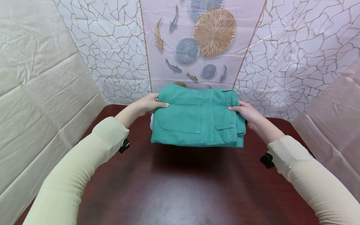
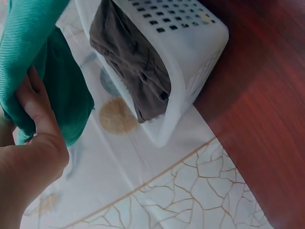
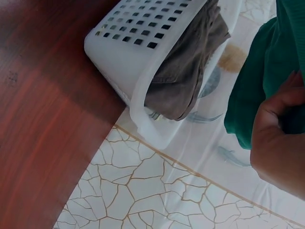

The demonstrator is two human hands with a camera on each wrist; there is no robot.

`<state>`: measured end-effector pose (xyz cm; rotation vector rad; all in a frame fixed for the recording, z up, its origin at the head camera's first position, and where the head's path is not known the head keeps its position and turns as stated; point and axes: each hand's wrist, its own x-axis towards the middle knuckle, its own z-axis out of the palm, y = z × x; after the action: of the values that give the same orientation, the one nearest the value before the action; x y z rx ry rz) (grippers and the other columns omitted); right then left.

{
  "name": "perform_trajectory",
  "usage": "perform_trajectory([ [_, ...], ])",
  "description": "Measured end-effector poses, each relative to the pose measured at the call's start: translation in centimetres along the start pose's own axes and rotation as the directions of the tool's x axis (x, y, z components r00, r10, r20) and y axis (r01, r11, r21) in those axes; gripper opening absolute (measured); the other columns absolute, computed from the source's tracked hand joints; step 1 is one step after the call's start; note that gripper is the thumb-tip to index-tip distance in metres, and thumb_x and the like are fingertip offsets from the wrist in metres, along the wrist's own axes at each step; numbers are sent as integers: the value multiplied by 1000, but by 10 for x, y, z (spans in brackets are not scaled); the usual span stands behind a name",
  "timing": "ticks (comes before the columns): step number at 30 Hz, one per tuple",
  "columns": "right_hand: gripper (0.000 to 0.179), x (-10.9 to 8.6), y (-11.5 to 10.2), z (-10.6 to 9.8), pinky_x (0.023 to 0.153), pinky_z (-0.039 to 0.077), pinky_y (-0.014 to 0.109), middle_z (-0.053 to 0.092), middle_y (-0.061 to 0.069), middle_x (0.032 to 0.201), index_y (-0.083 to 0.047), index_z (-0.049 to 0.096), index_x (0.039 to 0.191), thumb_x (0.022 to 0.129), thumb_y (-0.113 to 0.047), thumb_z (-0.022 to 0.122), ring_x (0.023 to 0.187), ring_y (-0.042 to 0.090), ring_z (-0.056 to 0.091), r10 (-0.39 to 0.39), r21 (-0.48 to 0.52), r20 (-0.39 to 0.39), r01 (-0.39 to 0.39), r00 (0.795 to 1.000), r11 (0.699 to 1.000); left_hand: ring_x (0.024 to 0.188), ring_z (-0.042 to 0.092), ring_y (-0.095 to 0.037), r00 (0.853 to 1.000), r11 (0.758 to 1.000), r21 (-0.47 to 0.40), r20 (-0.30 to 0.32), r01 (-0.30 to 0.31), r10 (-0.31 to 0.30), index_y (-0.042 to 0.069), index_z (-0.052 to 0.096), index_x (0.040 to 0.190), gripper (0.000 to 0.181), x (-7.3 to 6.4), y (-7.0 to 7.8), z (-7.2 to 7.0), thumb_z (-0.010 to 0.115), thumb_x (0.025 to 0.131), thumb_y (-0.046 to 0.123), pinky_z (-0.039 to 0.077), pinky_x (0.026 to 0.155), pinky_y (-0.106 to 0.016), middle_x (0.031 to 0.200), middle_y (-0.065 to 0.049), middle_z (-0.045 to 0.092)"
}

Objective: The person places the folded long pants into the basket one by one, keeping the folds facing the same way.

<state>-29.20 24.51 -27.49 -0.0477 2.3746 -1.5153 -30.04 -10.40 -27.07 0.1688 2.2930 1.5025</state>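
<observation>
A folded pair of green trousers (image 1: 182,115) is held up above the far part of the table, a back pocket and belt loops facing me. My left hand (image 1: 149,103) grips its left edge, thumb on the front and fingers behind. My right hand (image 1: 247,113) grips the right edge in the same way. In the left wrist view a white plastic basket (image 2: 202,50) stands beyond the trousers, apart from the left hand. It contains a dark brown garment (image 2: 128,62). The trousers hide most of the basket in the head view.
The dark red-brown wooden table (image 1: 180,193) is glossy and its far edge lies close behind the basket. Patterned cloth (image 1: 118,47) with gold crackle lines hangs at the back. A creased pale cloth (image 1: 36,103) walls the left side, and another (image 1: 334,125) the right.
</observation>
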Motion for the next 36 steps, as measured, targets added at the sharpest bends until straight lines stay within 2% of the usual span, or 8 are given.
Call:
perform_trajectory([
  [4,60,13,-3,1,89,45,26,34,19,147,-13,19,152,99,-27,45,91,3,52,-13,-13,-64,12,998,1000,122,52,-32,999,999,24,-31,-28,28,5,34,143,50,15,0,-5,51,98,16,48,97,-41,139,-19,46],
  [10,60,36,-9,0,105,40,42,32,22,149,-12,18,152,100,-27,44,122,28,45,-59,-28,-122,56,991,998,124,50,-32,993,993,98,-94,-61,70,6,32,145,52,32,6,-13,51,98,18,46,99,-43,142,-17,45],
  [18,59,69,6,-3,110,32,51,26,24,151,-9,12,152,102,-24,39,137,39,32,-53,-28,-119,50,992,998,133,41,-33,973,966,240,-177,-101,145,8,32,146,55,59,8,-9,53,97,18,38,107,-46,147,-18,38],
  [23,61,88,32,9,112,26,54,16,23,155,-9,5,153,102,-20,37,141,40,23,23,-42,-72,-26,997,999,137,35,-32,983,950,300,-124,-90,132,11,25,149,58,76,-15,-3,51,98,17,31,111,-47,149,-16,36],
  [27,62,99,45,13,115,20,55,9,22,157,-10,0,153,103,-19,36,143,41,15,37,-54,-48,-40,998,998,136,35,-29,971,933,325,-125,-155,205,19,24,150,65,135,-62,-13,56,95,30,31,111,-46,149,-11,36],
  [30,61,104,51,15,116,17,54,7,21,157,-9,0,153,103,-20,34,144,40,12,50,-100,-41,-54,998,994,141,27,-28,971,926,361,-155,-113,179,27,12,153,74,157,-81,-11,57,94,29,28,113,-45,156,-8,24],
  [33,61,106,54,17,116,16,54,6,21,157,-9,0,153,103,-19,33,144,39,12,67,-128,-19,-68,998,989,145,16,-30,982,914,406,-165,-17,91,27,-3,153,81,133,-70,2,54,96,19,21,117,-46,160,-7,10],
  [36,61,112,58,15,116,17,53,9,22,157,-6,1,152,103,-17,36,143,40,13,41,-167,-10,-43,999,985,144,20,-33,984,847,531,-161,18,79,18,2,153,77,112,-59,15,53,96,14,23,116,-45,158,-14,14],
])
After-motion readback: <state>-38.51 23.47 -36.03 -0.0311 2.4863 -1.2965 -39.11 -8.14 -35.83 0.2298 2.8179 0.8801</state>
